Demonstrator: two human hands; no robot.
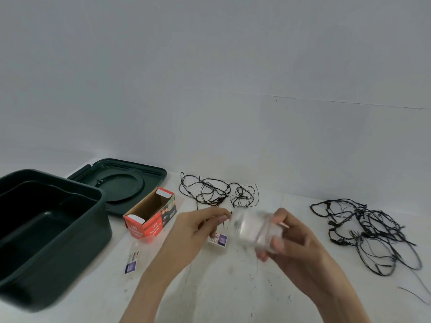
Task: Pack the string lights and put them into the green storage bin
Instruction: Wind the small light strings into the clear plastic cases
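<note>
Clear plastic, blurred, is what I see between both hands over the near bench [233, 290]: a wrap [254, 229]. The right hand [296, 241] has its grip curled round the wrap from the right. The left hand [198, 227] has its grip pinched at the wrap's left edge. I cannot tell what the wrap holds.

The lights lie loose on the bench in two black tangles. A thin tangle [219, 199] lies far, just beyond the hands, and a thicker tangle [363, 231] lies at the right, well apart from the first. Neither is in the bin [81, 252], which stands open at the left, dark green, with nothing visible inside. Its lid [121, 180] lies flat behind it. A red box [151, 227] stands open just right of the bin, touching the lid's near edge. One card [219, 240] lies under the hands, another card [133, 262] nearer the bin.
</note>
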